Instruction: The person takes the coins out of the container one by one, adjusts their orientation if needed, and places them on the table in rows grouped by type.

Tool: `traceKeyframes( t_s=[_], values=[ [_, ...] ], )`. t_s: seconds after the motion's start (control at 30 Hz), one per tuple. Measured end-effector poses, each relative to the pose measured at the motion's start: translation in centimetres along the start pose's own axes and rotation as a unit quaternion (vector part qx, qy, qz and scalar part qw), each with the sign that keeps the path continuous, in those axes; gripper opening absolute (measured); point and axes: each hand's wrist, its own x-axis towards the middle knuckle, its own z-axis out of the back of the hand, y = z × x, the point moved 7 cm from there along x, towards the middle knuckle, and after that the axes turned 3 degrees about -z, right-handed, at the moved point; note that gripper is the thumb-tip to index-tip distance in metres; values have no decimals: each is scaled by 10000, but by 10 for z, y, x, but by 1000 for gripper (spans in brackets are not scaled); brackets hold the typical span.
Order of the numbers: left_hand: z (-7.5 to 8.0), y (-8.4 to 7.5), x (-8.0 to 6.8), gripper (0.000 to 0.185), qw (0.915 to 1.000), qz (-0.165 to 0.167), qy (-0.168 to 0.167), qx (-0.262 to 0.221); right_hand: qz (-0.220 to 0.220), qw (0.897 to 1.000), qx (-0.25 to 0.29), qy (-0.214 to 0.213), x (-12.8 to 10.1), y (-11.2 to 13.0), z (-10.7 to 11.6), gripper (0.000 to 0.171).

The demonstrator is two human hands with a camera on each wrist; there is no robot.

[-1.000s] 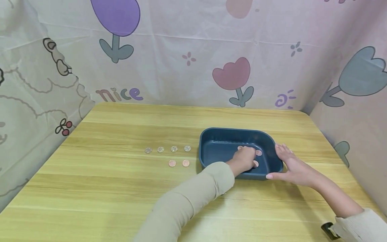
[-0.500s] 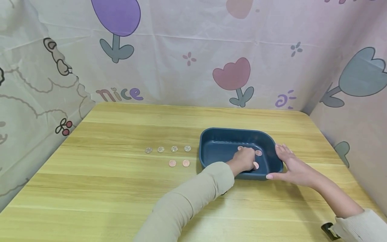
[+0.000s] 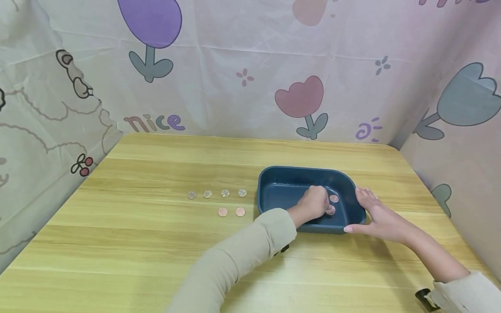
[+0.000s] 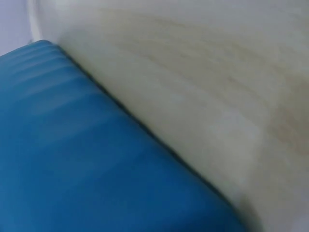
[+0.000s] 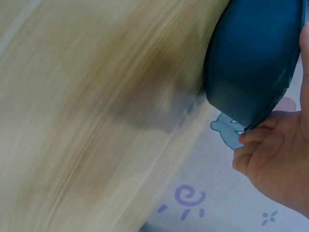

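Observation:
A dark blue tray (image 3: 274, 182) stands right of the middle of the wooden table (image 3: 156, 243). My left hand (image 3: 314, 202) reaches into it, fingers curled, and its fingertips pinch a copper coin (image 3: 330, 210) near the tray floor. Another copper coin (image 3: 334, 198) lies just behind. My right hand (image 3: 373, 212) rests against the tray's right end, fingers fairly straight along the wall and thumb at the front corner. In the right wrist view the right hand (image 5: 275, 164) touches the rim of the tray (image 5: 256, 58). The left wrist view shows only the blurred tray wall (image 4: 72, 169).
Left of the tray, a row of several silver coins (image 3: 216, 194) lies on the table, with two copper coins (image 3: 231, 212) in front of them. Printed cloth walls (image 3: 250, 78) close in the table at the back and on both sides.
My left hand has risen slightly and shifted back inside the tray, now covering the coin at the back. The coin at its fingertips moved up a little. The right hand stayed put.

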Motion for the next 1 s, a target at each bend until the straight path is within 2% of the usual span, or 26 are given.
traceKeyframes(
  t_s=[0.23, 0.37, 0.57, 1.0],
  values=[
    [22, -1, -12, 26, 9955, -216, -111, -917, -29, 10000, 12, 12, -1, 0, 1, 108],
    [34, 5, -18, 20, 9891, -232, -263, -1429, -31, 10000, -25, -14, -2, 0, 2, 109],
    [49, 20, -30, 15, 9743, -307, -331, -2205, -59, 9999, -108, -60, -1, 1, 1, 109],
    [82, 54, -55, 13, 9586, -326, -591, -2767, -88, 9999, -47, -46, 0, -1, -1, 110]
  ],
)
